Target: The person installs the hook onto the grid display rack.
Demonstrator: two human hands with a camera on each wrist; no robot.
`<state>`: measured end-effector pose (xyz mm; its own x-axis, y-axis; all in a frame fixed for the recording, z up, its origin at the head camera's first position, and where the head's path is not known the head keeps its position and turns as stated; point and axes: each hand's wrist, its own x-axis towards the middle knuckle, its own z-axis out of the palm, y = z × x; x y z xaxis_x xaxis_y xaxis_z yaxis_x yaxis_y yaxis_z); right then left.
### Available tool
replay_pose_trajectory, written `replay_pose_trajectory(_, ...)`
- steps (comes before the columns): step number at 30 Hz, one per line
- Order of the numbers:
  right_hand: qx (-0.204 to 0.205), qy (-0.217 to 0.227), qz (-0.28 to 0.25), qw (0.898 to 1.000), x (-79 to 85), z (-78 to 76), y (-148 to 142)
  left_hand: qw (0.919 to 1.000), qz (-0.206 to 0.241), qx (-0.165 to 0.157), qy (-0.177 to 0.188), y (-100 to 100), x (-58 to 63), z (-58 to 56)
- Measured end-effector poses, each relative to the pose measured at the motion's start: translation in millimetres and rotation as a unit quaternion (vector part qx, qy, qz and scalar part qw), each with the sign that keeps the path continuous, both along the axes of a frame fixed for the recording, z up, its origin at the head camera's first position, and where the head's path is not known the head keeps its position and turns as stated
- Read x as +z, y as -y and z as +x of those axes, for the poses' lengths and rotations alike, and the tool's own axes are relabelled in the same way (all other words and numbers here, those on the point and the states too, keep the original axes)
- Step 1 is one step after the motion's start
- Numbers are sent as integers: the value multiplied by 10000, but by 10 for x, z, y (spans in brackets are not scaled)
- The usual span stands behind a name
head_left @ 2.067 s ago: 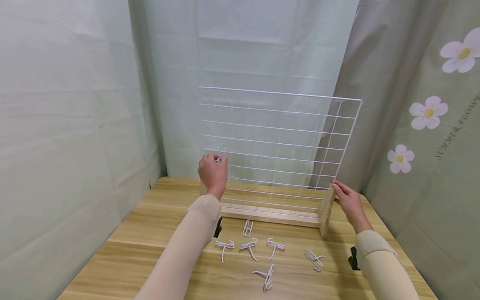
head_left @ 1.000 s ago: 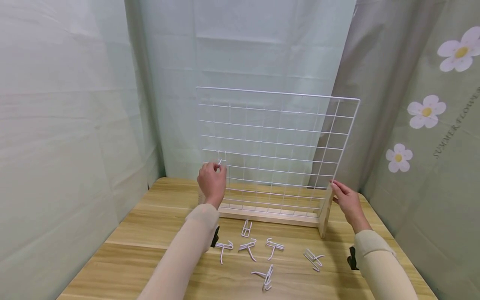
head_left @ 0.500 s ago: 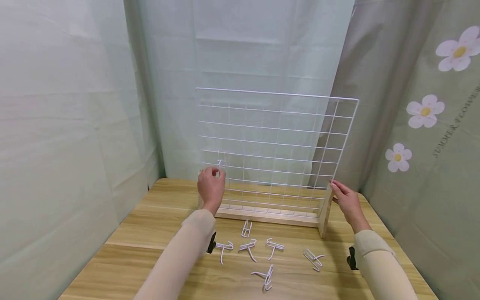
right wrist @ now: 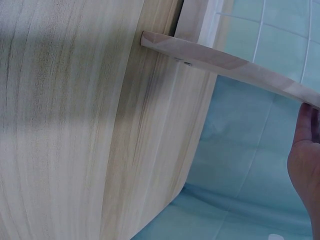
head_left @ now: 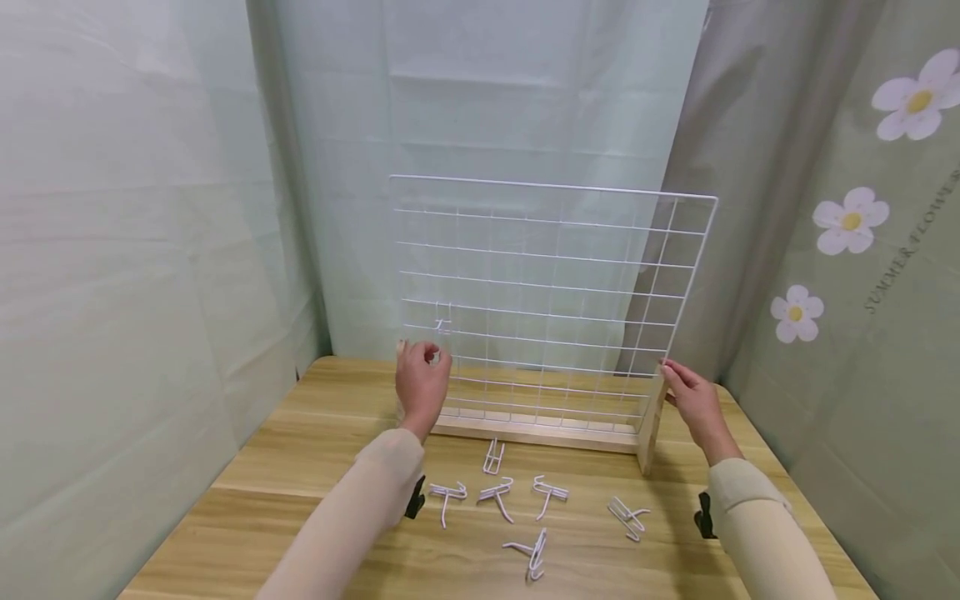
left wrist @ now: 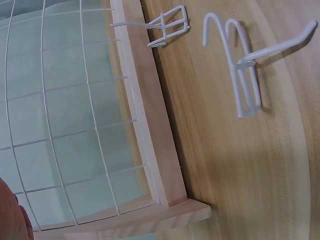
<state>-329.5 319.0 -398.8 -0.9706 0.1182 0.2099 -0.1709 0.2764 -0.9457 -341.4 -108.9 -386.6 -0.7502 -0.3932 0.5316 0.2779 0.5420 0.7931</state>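
Observation:
A white wire grid rack on a wooden base stands upright on the table. One white double-pronged wire hook hangs on its left part, in the head view. Just below that hook is my left hand, its fingers loosely curled with nothing between them; only its edge shows in the left wrist view. At the other side, my right hand pinches the top of the rack's wooden end piece between thumb and fingers. Several matching loose hooks lie on the table in front of the rack.
The wood-grain table has rounded back corners. One loose hook lies close to the rack's base, and another hook lies off to the right. Pale curtains hang around the table, the right one printed with flowers.
My left hand has let go of the hook, which stays hanging on the grid, and has moved down from it. The right hand keeps its hold on the rack's end piece.

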Motion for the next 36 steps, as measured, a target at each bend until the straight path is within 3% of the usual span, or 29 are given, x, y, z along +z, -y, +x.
replay_pose_trajectory(10, 26, 86, -50, 9999, -6, 9, 11, 9998, 71, -187, 95, 35, -96, 82)
replay_pose_trajectory(23, 18, 38, 2, 10000, -2, -10, 1, 9974, 5, -687, 204, 90, -232, 82)
replay_pose_trajectory(36, -35, -11, -78, 10000, 15, -9, 10, 9955, -79, -929, 164, 79, -356, 112)
